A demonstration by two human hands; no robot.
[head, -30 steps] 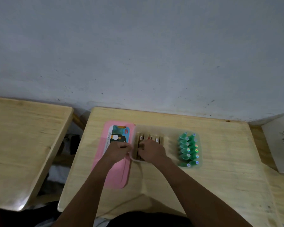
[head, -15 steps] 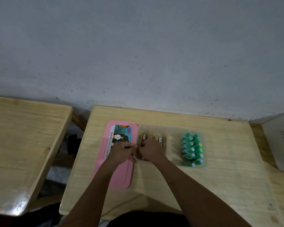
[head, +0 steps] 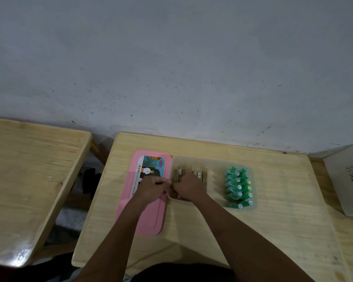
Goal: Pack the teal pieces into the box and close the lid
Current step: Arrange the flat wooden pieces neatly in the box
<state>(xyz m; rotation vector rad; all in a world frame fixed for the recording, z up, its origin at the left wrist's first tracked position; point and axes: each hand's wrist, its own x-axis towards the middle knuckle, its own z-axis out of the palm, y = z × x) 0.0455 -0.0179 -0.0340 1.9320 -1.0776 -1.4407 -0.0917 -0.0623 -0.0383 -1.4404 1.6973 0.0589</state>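
A clear plastic box [head: 214,160] lies on the wooden table [head: 283,224]. Several teal pieces [head: 238,187] lie in two rows in its right half. Several brown pieces [head: 200,174] stand in its left half. The pink lid [head: 149,218], with a printed label, lies flat on the table against the box's left side. My left hand [head: 151,188] is closed at the box's left rim, above the lid's right edge. My right hand [head: 189,187] curls over the near ends of the brown pieces and touches my left hand. My fingertips are hidden.
A second wooden table [head: 29,180] stands to the left across a gap. A white card with handwriting [head: 346,180] lies past the table's right edge. A grey wall [head: 171,68] rises right behind the table.
Both hands have stayed together at the box's left end, shifting only slightly. The box, the lid and the teal pieces have not moved on the table.
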